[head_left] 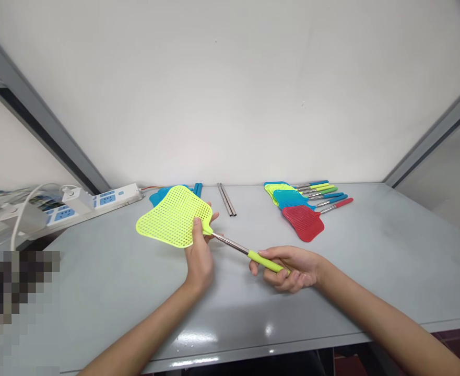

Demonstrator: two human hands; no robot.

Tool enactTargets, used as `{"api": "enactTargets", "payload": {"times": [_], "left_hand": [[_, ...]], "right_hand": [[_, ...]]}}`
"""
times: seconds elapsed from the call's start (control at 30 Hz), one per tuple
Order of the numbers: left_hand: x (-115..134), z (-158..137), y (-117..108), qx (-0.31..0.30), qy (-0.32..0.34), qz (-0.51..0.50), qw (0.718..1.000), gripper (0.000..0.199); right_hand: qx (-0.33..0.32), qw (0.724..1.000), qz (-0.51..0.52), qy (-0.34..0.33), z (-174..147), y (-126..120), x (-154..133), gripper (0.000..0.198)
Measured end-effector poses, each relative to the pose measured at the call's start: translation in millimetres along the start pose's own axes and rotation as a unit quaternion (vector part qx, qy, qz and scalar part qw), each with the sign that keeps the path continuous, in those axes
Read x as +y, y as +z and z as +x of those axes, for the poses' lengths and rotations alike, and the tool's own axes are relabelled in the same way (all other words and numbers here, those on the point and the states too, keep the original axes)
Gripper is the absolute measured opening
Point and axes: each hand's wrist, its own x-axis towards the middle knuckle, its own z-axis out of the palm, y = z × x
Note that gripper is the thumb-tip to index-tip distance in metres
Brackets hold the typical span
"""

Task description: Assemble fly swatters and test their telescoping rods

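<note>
A yellow-green fly swatter (175, 219) with a perforated head and a metal shaft is held above the grey table, head to the left. My left hand (201, 250) grips it at the base of the head, thumb on top and fingers behind. The yellow-green handle (267, 262) at the other end lies in my right hand (292, 269), whose fingers are wrapped around it from below. Behind the swatter head, partly hidden, are blue swatter heads (159, 196) and blue handles (198, 189). Beyond my hands lie a few metal rods (227, 199).
On the table's right side several swatters lie in an overlapping row, with a red one (304, 222) in front and a blue one (292, 202) behind it. White power strips (116, 196) with plugs and cables run along the left. A pale wall (230, 94) closes the back.
</note>
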Motion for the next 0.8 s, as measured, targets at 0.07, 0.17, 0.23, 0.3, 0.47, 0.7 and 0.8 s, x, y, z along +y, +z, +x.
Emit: {"api": "enactTargets", "payload": {"times": [0.07, 0.17, 0.23, 0.3, 0.47, 0.7, 0.8], "left_hand": [[-1, 2, -1, -0.011, 0.001, 0.0, 1.0, 0.042], [-4, 1, -3, -0.069, -0.045, 0.007, 0.997, 0.047], [-6, -3, -3, -0.102, -0.077, 0.004, 0.992, 0.053], [-7, -8, -3, -0.11, -0.086, -0.004, 0.99, 0.055], [-9, -16, -1, -0.089, -0.082, -0.009, 0.993, 0.055], [-11, -23, 3, -0.079, -0.095, 0.004, 0.992, 0.058], [-10, -25, 5, -0.077, -0.098, 0.014, 0.992, 0.058]], "right_hand": [[0.029, 0.999, -0.025, -0.025, 0, 2, 2, 0.026], [0.082, 0.991, -0.07, -0.074, 0, 4, 4, 0.022], [0.105, 0.986, -0.092, -0.089, 0, 4, 5, 0.023], [0.116, 0.982, -0.112, -0.093, -1, 2, 5, 0.023], [0.135, 0.975, -0.147, -0.101, -1, 1, 5, 0.022], [0.163, 0.965, -0.174, -0.113, 1, 5, 6, 0.025], [0.168, 0.963, -0.174, -0.117, 1, 5, 6, 0.026]]}}
